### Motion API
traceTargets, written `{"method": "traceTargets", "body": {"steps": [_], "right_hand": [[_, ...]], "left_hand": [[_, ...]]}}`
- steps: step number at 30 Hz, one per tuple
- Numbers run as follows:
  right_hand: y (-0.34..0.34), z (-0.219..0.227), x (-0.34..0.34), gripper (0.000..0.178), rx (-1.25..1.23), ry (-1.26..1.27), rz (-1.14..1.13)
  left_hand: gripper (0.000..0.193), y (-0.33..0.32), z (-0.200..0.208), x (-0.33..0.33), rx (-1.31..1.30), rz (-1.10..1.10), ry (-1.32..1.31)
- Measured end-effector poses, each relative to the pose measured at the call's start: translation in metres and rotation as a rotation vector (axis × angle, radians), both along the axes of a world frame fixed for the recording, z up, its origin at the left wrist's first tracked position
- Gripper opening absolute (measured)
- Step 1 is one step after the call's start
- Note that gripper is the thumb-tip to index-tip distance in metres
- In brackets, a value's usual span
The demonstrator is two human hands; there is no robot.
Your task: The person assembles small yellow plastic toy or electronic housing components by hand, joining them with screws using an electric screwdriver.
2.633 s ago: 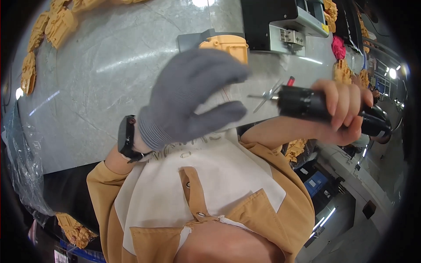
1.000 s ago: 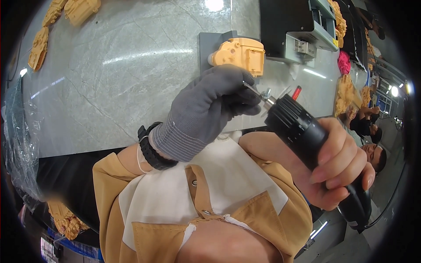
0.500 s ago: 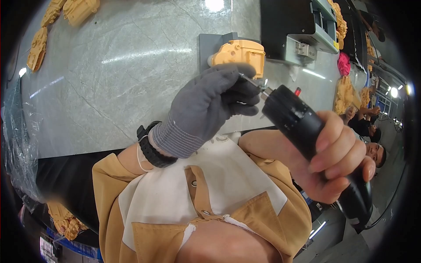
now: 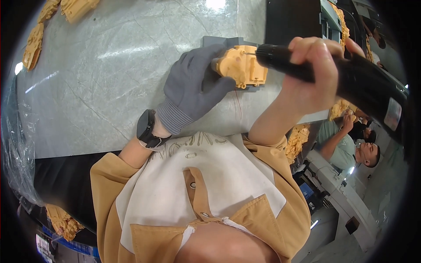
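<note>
Item one: a yellow-orange moulded plastic housing (image 4: 240, 70), lying on a dark grey angular block (image 4: 215, 41) upon the grey marbled tabletop (image 4: 105, 87).

Item two: the left hand (image 4: 190, 81), wearing a grey knitted glove, curving its thumb and fingers around the housing's left end and gripping it between them.

Item three: the right hand (image 4: 319, 68), bare, wrapping its fingers tightly around a black cylindrical power screwdriver (image 4: 274, 58), which is pointing leftward, its thin metal bit (image 4: 250, 53) reaching over the housing's upper part (whether the tip is touching, one cannot tell).

Item four: a thin reddish wire (image 4: 240, 105), trailing just below the housing.
</note>
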State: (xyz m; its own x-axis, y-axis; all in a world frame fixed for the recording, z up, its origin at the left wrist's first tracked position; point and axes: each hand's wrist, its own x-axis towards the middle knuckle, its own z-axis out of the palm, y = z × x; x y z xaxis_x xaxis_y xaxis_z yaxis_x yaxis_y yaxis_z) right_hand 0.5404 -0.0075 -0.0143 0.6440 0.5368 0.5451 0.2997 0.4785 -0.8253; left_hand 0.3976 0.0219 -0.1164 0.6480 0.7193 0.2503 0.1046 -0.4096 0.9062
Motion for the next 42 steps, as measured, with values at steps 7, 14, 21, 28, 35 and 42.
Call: {"method": "traceTargets", "body": {"steps": [7,14,21,28,35,42], "right_hand": [[0.003,-0.002,0.002,0.039,-0.142,-0.061,0.070],[0.005,-0.006,-0.001,0.035,-0.169,-0.057,0.100],[0.003,-0.009,0.011,0.036,-0.119,0.062,0.154],[-0.054,0.028,0.001,0.041,0.211,0.055,-0.042],[-0.134,0.035,0.034,0.026,0.448,0.147,-0.019],[-0.144,0.014,0.066,0.015,0.404,0.316,-0.029]], "left_hand": [[0.048,0.004,-0.002,0.002,-0.020,0.007,-0.005],[0.044,0.006,0.003,0.006,0.022,-0.027,-0.096],[0.040,0.011,0.009,0.023,0.126,0.001,0.057],[0.061,0.030,0.021,0.036,-0.109,-0.240,0.404],[0.056,0.041,0.052,-0.001,-0.608,-0.266,-0.167],[0.047,-0.014,0.155,-0.285,-0.464,-0.129,-1.533]]}}
